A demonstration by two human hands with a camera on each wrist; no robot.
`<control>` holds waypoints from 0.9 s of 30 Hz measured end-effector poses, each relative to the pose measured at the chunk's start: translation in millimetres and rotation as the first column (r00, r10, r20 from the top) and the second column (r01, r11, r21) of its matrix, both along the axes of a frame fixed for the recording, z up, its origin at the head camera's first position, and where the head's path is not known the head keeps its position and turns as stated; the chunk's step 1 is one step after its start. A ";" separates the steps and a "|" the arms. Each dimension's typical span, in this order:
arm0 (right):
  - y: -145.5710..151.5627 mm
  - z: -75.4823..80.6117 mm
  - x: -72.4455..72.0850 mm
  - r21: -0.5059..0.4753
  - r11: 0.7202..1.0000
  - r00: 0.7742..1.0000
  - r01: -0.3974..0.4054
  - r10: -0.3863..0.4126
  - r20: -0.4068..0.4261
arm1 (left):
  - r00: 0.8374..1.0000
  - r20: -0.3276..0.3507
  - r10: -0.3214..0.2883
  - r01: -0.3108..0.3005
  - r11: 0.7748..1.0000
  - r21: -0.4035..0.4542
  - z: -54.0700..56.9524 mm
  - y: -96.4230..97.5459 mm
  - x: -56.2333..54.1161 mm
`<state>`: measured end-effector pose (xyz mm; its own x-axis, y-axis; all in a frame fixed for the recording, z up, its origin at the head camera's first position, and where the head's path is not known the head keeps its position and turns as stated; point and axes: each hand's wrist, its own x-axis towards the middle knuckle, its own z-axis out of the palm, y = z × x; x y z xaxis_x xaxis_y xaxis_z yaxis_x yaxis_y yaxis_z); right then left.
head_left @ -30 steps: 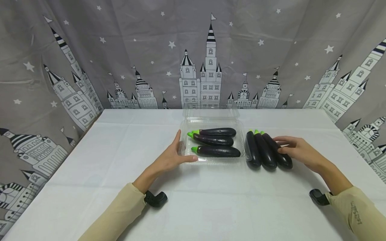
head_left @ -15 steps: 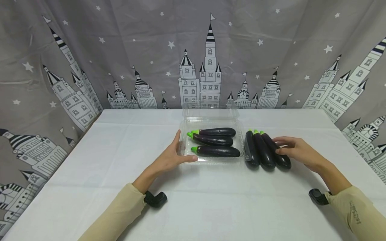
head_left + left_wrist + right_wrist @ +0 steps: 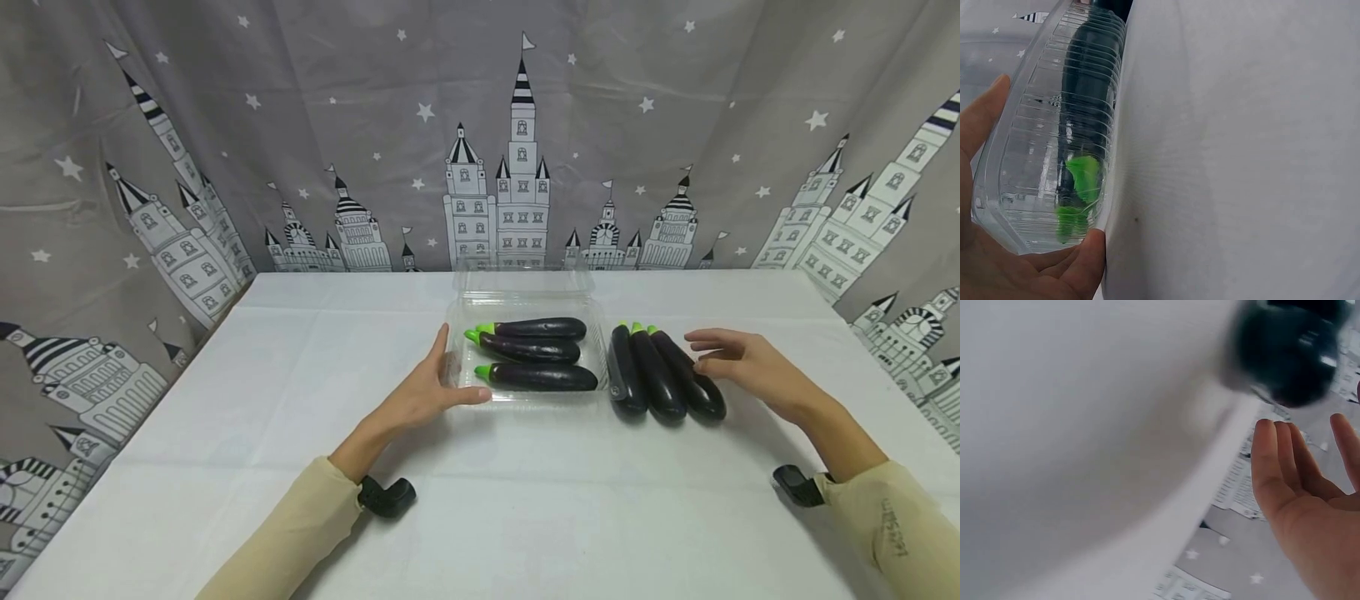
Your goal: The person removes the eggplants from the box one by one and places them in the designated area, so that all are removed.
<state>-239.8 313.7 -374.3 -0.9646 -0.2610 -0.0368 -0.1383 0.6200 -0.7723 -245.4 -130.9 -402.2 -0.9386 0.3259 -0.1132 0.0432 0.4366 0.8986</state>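
Observation:
A clear plastic clamshell box [image 3: 525,398] lies with its lid [image 3: 525,282] raised at the back. Inside it are three dark eggplants [image 3: 543,377] with green stems. My left hand [image 3: 423,396] spreads round the box's left end, thumb along the front edge and fingers straight against the side. In the left wrist view the ribbed box wall [image 3: 1035,131] runs between thumb and fingers. Three more eggplants [image 3: 658,379] lie side by side to the right of the box. My right hand [image 3: 750,367] hovers just beside the rightmost one, fingers extended and holding nothing.
A white cloth [image 3: 525,500] covers the table. Behind it hangs a grey curtain [image 3: 637,125] printed with castles and stars. Each wrist carries a black camera mount, the left mount [image 3: 387,497] and the right mount [image 3: 797,486].
My right hand has drawn back slightly to the right from the rightmost eggplant. Earlier, the three loose eggplants shifted a little left. My left hand stays at the box.

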 end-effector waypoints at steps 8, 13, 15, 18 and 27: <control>-8.9 34.3 9.4 0.031 0.999 0.998 -0.015 0.017 -0.060 | 1.000 0.001 0.007 -0.007 1.000 -0.015 0.8 0.5 -0.4; -26.5 40.1 12.3 -0.024 0.998 0.994 -0.064 0.062 -0.091 | 1.000 0.010 0.007 -0.006 1.000 -0.014 -0.7 1.6 -1.4; -35.4 40.7 11.7 -0.048 0.995 0.991 -0.090 0.084 -0.105 | 1.000 0.010 0.006 -0.006 1.000 -0.012 -1.1 1.3 -1.6; -49.6 41.9 10.2 -0.077 0.990 0.989 -0.122 0.114 -0.098 | 1.000 0.005 0.009 -0.009 1.000 -0.015 -0.9 0.2 -1.4; -85.4 35.1 4.0 -0.138 0.969 0.977 -0.206 0.195 -0.087 | 1.000 0.014 0.010 -0.010 1.000 -0.004 -0.4 1.4 -1.4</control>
